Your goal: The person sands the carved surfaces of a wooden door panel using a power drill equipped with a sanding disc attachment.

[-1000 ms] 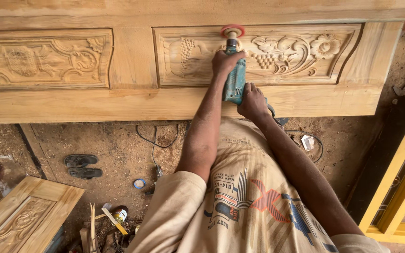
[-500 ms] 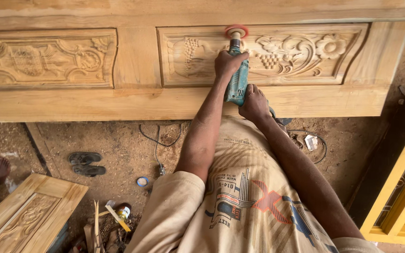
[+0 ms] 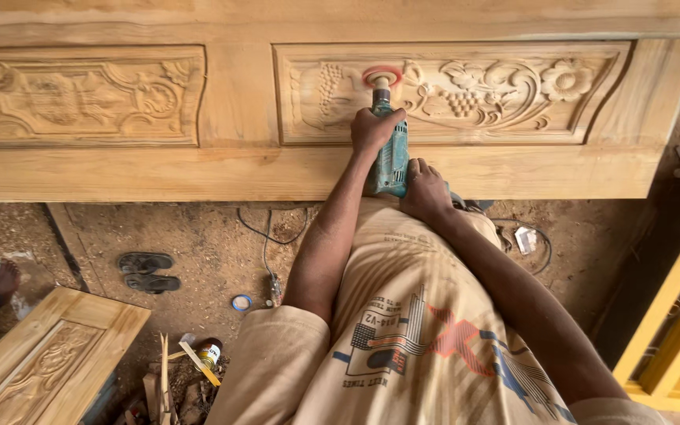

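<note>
Drill [image 3: 391, 157] gripped by my left hand [image 3: 373, 128] and right hand [image 3: 425, 189], red disc [image 3: 382, 76] against carved door panel [image 3: 466, 90]

This is a woodworking shop with an earthen floor. A long pale wooden door with carved floral and grape panels [image 3: 450, 90] fills the upper part of the frame, and a second carved pale wooden panel [image 3: 37, 366] lies at lower left. The brown dirt floor strewn with sawdust [image 3: 198, 244] crosses the middle, with a black power cable [image 3: 265, 236] trailing over it. Offcut wood strips [image 3: 163, 374] sit at bottom left beside a small can [image 3: 210, 352]. A yellow-painted wooden frame [image 3: 674, 330] stands at lower right. A teal handheld power tool with a red sanding disc [image 3: 389, 145] works the carving.
</note>
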